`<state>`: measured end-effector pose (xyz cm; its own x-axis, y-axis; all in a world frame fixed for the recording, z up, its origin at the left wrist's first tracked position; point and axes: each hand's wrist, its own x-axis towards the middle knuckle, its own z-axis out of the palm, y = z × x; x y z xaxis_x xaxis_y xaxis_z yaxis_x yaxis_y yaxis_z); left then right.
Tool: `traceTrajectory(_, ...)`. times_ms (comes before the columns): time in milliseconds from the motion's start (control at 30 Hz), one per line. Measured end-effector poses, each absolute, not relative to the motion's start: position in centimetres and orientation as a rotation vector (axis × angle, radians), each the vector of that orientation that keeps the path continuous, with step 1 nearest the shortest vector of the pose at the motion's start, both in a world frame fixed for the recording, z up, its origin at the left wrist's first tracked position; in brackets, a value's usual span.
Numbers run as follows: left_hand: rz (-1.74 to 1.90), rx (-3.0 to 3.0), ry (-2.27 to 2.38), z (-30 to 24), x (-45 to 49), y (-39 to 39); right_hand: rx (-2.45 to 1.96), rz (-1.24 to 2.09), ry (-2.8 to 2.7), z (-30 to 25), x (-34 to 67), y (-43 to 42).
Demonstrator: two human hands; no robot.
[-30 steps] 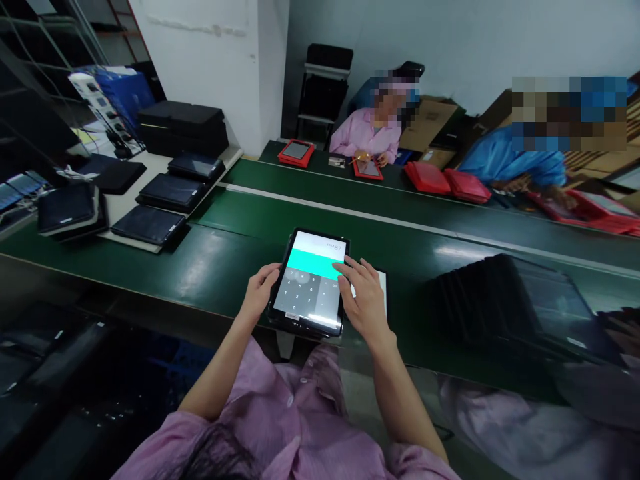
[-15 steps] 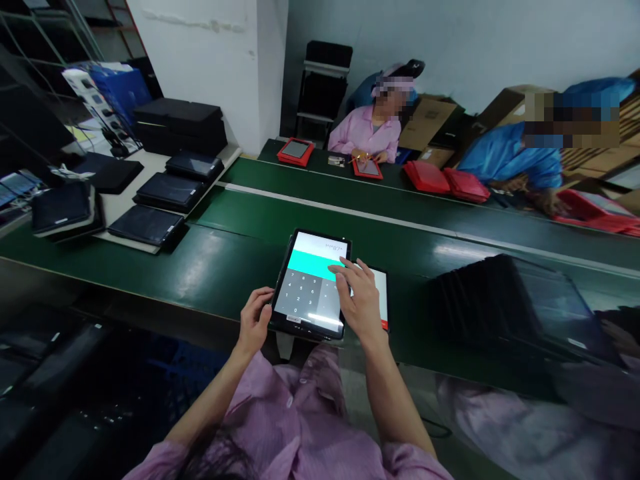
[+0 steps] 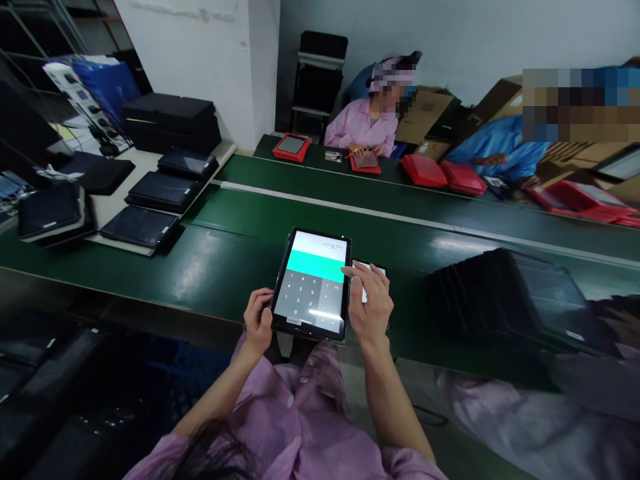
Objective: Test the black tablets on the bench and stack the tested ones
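A black-framed tablet (image 3: pixel 313 287) lies tilted at the near edge of the green bench, its lit screen showing a calculator keypad below a turquoise band. My left hand (image 3: pixel 259 320) grips the tablet's left edge, thumb near the lower corner and fingers curled at the side. Over the tablet's right edge is my right hand (image 3: pixel 371 300), fingers spread and index finger pointing at the turquoise band; whether it touches the glass I cannot tell. Beneath this hand lies a second, smaller device (image 3: pixel 383 272) with a light screen, partly hidden by the fingers.
Dark tablets (image 3: pixel 139 225) stand on a pale board at left. A stack of black tablets (image 3: pixel 505 300) leans on the bench at right, near another person's sleeve. Across the green bench (image 3: pixel 225 260), a person in pink (image 3: pixel 361 123) and one in blue handle red-cased devices (image 3: pixel 424 171).
My right hand has shifted right, off the keypad to the tablet's edge. The characters at the top of the screen differ. My left hand keeps its hold.
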<state>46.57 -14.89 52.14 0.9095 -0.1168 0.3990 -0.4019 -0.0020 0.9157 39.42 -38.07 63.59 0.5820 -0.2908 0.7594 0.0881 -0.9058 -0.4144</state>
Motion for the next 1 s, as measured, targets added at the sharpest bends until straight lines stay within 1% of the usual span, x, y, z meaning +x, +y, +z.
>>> traceTrajectory(167, 0.252, 1.592, -0.395, 51.9, 46.5, -15.1, -2.476, -1.183, 0.154, 63.6, 39.5, -38.3)
traceTrajectory(367, 0.334, 1.530, -0.480, 51.5, 46.5, -15.3, -2.525, -1.021, -0.027, 63.4, 40.0, -38.5)
traceTrajectory(567, 0.411, 1.514, -0.479, 50.7, 46.6, -15.7, -2.484, -1.201, 0.069, 63.0, 40.0, -38.8)
traceTrajectory(1000, 0.460, 1.521, -0.481, 50.5, 46.8, -16.0, -2.416, -1.160, 0.173, 62.3, 40.0, -38.3)
